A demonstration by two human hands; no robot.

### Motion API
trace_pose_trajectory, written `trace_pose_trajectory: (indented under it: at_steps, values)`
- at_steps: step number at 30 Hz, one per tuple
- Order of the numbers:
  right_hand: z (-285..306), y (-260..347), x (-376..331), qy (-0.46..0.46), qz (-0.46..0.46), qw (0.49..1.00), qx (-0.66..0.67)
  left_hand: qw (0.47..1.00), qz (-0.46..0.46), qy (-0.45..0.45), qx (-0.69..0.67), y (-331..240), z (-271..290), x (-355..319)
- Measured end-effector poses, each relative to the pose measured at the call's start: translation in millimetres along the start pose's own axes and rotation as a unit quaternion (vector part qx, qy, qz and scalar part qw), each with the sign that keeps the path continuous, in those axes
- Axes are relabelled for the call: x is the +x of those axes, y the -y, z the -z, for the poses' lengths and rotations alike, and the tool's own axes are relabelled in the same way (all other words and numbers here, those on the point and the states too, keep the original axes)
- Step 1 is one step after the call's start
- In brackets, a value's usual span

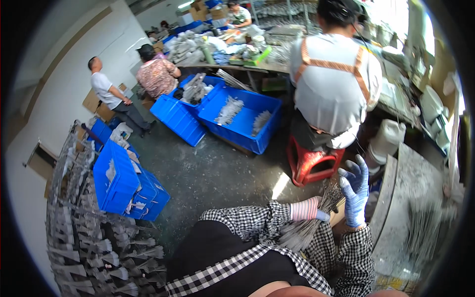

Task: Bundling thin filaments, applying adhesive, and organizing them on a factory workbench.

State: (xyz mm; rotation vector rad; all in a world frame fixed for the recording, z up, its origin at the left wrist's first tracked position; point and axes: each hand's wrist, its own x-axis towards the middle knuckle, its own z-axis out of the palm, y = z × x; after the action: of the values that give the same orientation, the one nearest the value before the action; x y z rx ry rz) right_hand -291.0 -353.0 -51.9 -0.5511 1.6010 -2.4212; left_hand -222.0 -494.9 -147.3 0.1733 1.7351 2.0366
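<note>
My left hand [308,210], in a pink-striped glove with bluish fingertips, is closed round a bundle of thin grey wire rods [300,234]. The bundle fans out over my lap at its lower end, and its upper ends stick up past the hand. To the right of it, my right hand [354,193] is raised in a blue-and-white glove, fingers up and apart, nothing seen between them. Both forearms wear black-and-white checked sleeves [357,255]. A tan surface [338,213], partly hidden, shows between the hands.
More thin rods [424,230] lie on the grey bench [406,193] at my right. Ahead, a person [334,74] sits on a red stool [312,166]. Blue bins [267,141] stand on the floor, others [118,178] to the left beside a rack of rod bundles [94,242]. Other people work farther back.
</note>
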Motion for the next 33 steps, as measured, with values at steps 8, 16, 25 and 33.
trace_pose_trajectory:
  at_steps: [8, 16, 25, 33]
  values:
    - [-36, -78, 46, 0.207, 0.111, 0.917, -0.321, 0.971, -0.211, -0.102, -0.034, 22, 56, -14]
    - [-110, -65, 92, 0.206, 0.02, 0.96, -0.189, 0.97, -0.144, -0.173, -0.092, 8, 78, -33]
    - [-83, -160, 95, 0.437, 0.156, 0.681, -0.567, 0.95, -0.115, -0.117, -0.266, 57, 113, -25]
    - [-120, -125, 120, 0.448, 0.04, 0.83, -0.33, 0.945, -0.159, -0.23, -0.169, 55, 125, -24]
